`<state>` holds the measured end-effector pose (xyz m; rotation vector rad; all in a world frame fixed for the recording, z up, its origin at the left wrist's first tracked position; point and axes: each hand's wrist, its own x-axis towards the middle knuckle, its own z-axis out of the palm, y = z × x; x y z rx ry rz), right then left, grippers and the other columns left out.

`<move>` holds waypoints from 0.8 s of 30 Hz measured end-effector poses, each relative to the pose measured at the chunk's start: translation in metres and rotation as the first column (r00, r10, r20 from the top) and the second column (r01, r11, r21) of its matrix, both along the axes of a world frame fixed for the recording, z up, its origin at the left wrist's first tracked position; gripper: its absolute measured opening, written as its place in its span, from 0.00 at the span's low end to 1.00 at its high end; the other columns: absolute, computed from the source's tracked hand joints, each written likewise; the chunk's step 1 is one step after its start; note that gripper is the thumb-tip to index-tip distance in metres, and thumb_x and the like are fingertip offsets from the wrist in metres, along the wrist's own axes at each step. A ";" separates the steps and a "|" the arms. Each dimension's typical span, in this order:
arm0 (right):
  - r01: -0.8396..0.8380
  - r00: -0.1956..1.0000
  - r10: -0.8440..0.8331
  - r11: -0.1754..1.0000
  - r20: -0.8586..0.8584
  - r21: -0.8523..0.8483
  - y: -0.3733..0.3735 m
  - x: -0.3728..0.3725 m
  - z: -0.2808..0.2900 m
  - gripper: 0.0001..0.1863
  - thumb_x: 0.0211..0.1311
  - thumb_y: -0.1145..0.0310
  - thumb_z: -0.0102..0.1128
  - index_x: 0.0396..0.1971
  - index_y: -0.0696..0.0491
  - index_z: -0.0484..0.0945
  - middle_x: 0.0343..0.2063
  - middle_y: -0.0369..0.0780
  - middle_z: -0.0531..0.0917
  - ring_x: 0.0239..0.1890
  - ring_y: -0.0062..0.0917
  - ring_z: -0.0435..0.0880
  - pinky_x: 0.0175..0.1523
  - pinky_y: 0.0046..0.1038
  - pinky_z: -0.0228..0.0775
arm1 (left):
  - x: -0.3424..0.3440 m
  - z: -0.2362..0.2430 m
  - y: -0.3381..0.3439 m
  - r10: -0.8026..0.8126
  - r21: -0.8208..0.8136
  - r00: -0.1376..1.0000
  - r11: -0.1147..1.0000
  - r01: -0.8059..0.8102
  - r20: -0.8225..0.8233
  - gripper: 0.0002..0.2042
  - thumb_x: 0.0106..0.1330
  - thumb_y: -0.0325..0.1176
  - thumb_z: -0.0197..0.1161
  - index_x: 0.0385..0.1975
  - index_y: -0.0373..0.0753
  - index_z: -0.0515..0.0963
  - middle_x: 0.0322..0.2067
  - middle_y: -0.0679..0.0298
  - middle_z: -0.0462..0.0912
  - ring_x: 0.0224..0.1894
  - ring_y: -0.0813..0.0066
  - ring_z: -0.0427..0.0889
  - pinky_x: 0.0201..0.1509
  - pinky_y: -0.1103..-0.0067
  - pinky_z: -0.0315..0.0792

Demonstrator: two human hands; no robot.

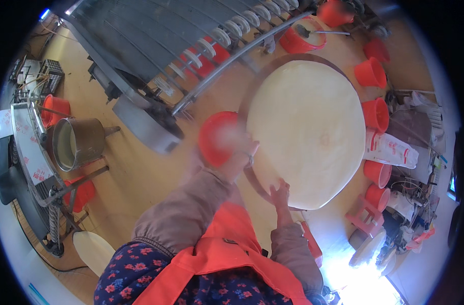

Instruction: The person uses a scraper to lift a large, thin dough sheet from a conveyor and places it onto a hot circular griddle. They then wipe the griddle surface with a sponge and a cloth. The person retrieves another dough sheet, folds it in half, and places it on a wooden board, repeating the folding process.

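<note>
Head view: red plastic scoop [219, 138], blurred, sits just left of the big round pale dough sheet [305, 133], gripped in the left hand [240, 158]. Right hand [280, 194], fingers spread open, presses the sheet's near edge; red buckets [377, 114] stand right.

Wearer's clothing: long dusty-pink fabric sleeves [183, 211] on both arms; bright orange apron with shoulder straps [227, 249]; dark navy garment with small red floral print [128, 269] beneath.
</note>
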<state>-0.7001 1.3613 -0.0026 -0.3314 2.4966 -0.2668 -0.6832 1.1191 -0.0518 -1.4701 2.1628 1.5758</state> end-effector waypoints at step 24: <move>0.030 0.998 -0.039 0.988 -0.052 -0.150 -0.002 -0.038 0.008 0.22 0.58 0.56 0.57 0.47 0.55 0.74 0.39 0.47 0.74 0.41 0.35 0.75 0.47 0.34 0.68 | -0.030 0.071 0.031 0.171 0.024 0.970 0.985 -0.169 -0.174 0.11 0.53 0.32 0.59 0.33 0.37 0.69 0.24 0.54 0.76 0.29 0.55 0.77 0.34 0.66 0.70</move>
